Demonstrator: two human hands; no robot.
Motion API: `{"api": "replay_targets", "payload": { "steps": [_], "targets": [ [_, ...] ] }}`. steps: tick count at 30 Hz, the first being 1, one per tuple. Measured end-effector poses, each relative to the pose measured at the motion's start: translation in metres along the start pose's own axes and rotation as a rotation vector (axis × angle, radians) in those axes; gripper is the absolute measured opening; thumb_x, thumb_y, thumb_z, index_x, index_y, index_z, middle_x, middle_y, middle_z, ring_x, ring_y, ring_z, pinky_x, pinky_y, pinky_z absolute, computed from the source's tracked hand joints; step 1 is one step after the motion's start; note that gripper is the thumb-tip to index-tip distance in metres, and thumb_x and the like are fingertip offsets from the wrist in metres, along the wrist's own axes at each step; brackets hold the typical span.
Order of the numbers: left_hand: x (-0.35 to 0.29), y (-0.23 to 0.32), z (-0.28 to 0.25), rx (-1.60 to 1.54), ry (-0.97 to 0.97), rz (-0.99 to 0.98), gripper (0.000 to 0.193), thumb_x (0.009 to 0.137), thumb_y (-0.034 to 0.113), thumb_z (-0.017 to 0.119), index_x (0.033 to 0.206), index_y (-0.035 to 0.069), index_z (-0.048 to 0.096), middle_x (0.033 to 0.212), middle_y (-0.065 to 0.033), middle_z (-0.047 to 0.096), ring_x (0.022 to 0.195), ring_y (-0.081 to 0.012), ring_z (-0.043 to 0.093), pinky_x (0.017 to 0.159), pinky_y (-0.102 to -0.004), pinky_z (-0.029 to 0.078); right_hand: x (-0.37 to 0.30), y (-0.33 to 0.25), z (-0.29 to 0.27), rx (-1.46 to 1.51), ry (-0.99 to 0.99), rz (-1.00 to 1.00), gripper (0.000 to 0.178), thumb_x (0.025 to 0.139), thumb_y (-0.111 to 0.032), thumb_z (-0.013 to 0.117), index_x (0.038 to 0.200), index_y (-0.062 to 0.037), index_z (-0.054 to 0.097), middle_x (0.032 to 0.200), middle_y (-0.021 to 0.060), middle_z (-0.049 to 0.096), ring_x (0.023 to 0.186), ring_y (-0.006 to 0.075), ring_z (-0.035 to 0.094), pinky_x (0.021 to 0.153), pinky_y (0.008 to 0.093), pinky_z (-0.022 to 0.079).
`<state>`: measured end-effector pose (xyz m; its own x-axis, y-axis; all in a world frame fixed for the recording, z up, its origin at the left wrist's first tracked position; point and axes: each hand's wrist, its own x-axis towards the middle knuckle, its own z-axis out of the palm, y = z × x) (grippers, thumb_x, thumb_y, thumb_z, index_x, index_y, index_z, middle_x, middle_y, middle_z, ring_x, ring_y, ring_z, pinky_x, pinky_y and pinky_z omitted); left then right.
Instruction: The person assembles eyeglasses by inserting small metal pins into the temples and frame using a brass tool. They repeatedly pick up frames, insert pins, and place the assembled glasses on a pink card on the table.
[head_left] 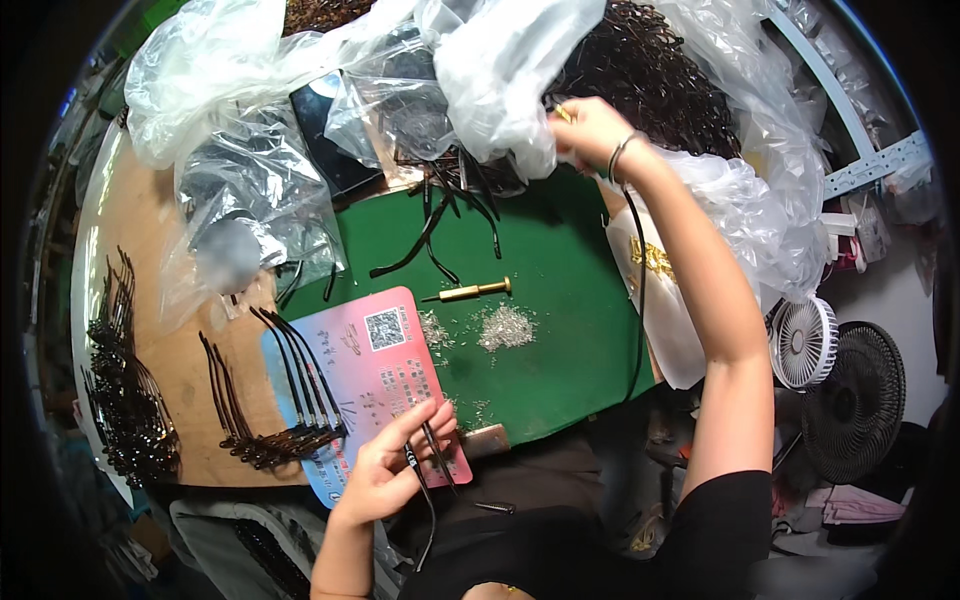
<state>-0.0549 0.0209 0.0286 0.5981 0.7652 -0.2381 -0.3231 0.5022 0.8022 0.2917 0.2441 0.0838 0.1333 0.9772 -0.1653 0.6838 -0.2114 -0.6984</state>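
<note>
a rounded wooden table (pixel 150 290) takes up most of my view, with a green mat (pixel 590 330) over its middle. crumpled clear plastic bags (pixel 500 60) spread along the far side, and at the far right among them is a big dark heap (pixel 650 80) of slim pieces. a narrower heap (pixel 130 400) of similar pieces lies at the left edge. a pink and blue card (pixel 365 385) lies near the middle, overlapping the mat, and a bunch of dark arms (pixel 275 445) rests partly on its left side.

the person's right hand (pixel 597 135) reaches to the far side, by the plastic and the big heap; its fingers are curled in, and i can't tell what they grip, if anything. the left hand (pixel 400 455) is at the near edge, over the card's near right corner, loosely closed on two dark eyeglass arms (pixel 416 468). on the mat, right of the card, lie a brass-coloured screwdriver (pixel 472 291) and, just nearer, a scatter of tiny shiny bits (pixel 507 328).
</note>
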Motion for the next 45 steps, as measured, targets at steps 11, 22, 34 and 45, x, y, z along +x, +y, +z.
{"api": "replay_targets", "payload": {
  "steps": [11,22,34,45],
  "targets": [
    [0.023,-0.006,0.001,0.869,0.470,-0.048,0.017,0.090,0.013,0.052,0.087,-0.003,0.058,0.063,-0.0116,0.061,0.055,-0.0220,0.062,0.053,-0.0313,0.047,-0.112,-0.014,-0.032,0.265,0.008,0.022,0.013,0.074,-0.010,0.065,0.079,-0.0022,0.056,0.064,0.0033,0.057,0.048,0.0077,0.052,0.045,0.0210,0.043],
    [0.018,-0.016,-0.008,1.196,0.521,0.347,0.014,0.077,0.001,0.064,0.090,-0.002,0.058,0.081,-0.0144,0.060,0.072,-0.0305,0.059,0.063,-0.0339,0.047,-0.234,0.007,0.120,0.578,-0.965,0.234,0.015,0.079,-0.010,0.059,0.092,-0.0017,0.057,0.081,0.0060,0.062,0.070,0.0131,0.059,0.062,0.0271,0.048],
    [0.024,-0.034,0.011,0.612,0.652,0.128,0.012,0.093,0.006,0.048,0.101,-0.003,0.048,0.079,-0.0069,0.058,0.062,-0.0092,0.060,0.056,-0.0199,0.051,-0.227,-0.003,0.108,-0.096,-0.654,-0.434,0.041,0.081,-0.021,0.060,0.118,-0.0101,0.048,0.082,0.0147,0.059,0.065,0.0329,0.061,0.058,0.0402,0.053],
    [0.025,-0.037,0.010,0.920,0.574,0.277,0.008,0.088,-0.003,0.052,0.097,-0.004,0.054,0.083,-0.0077,0.056,0.060,-0.0112,0.061,0.052,-0.0217,0.052,-0.235,0.005,0.115,-0.373,-0.468,-0.539,0.052,0.078,-0.024,0.065,0.124,-0.0079,0.046,0.085,0.0107,0.047,0.062,0.0231,0.058,0.051,0.0323,0.050]
  ]
}}
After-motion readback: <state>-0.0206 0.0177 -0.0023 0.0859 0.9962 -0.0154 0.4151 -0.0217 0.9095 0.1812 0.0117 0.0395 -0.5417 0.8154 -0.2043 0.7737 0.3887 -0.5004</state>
